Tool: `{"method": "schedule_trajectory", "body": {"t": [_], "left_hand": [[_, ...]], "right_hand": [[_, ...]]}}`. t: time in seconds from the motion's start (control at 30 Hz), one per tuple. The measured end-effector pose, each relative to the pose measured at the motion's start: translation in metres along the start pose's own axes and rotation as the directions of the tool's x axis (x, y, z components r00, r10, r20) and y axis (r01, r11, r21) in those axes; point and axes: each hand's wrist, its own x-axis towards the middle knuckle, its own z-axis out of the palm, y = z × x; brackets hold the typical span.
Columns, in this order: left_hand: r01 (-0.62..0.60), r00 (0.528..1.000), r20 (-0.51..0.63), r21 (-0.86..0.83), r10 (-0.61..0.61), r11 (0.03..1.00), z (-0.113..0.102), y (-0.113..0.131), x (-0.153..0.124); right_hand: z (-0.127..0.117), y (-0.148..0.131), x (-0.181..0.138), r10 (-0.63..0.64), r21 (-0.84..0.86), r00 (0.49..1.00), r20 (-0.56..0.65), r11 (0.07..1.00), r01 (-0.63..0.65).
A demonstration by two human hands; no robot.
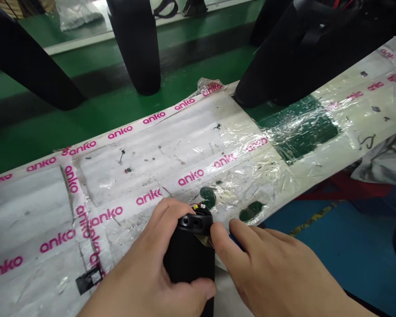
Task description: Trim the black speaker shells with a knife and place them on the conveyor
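My left hand (171,281) is wrapped round a black fabric-like cylinder (188,259) at the lower middle. A glossy black end ring (195,223) with round holes tops the cylinder, and small wires with yellow and white connectors (198,206) show at its opening. In my closed right hand (267,259) is a blue-handled tool (235,241), mostly hidden by the fingers. A thin, shiny, flat tip (203,240), apparently the tool's, meets the cylinder just below the ring. The tool's exact kind is hidden.
A taped, plastic-covered bench strip (158,149) with pink lettering runs across the view. Several black cylinders (137,53) stand or lean on the green surface (185,66) behind it. A small black piece (89,279) lies at the lower left. Blue floor (346,251) shows at right.
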Motion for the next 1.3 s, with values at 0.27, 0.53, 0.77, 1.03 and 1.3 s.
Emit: {"method": "schedule_trajectory", "body": {"t": [0.27, 0.53, 0.77, 1.03, 1.3], "left_hand": [[0.030, 1.000, -0.005, -0.051, -0.031, 0.998, -0.001, -0.003, 0.000], [0.062, 0.998, -0.027, -0.039, -0.063, 0.997, -0.001, -0.003, 0.001], [0.122, 0.991, -0.055, -0.065, -0.126, 0.990, 0.001, 0.008, 0.000], [-0.044, 0.999, -0.024, 0.101, 0.046, 0.994, -0.001, -0.001, 0.002], [-0.070, 0.997, -0.027, 0.141, 0.074, 0.988, 0.000, -0.004, 0.005]], "right_hand": [[0.012, 0.016, 0.003, -0.137, 0.087, 0.990, -0.034, 0.986, 0.140], [0.006, 0.011, 0.002, -0.104, 0.063, 0.995, -0.009, 0.993, 0.104], [0.004, 0.001, 0.003, -0.038, -0.002, 0.998, -0.044, 0.999, 0.038], [0.000, -0.002, 0.007, 0.032, 0.032, 0.999, 0.026, 0.999, -0.033], [-0.015, 0.017, 0.021, -0.081, 0.133, 0.925, 0.372, 0.990, 0.033]]}}
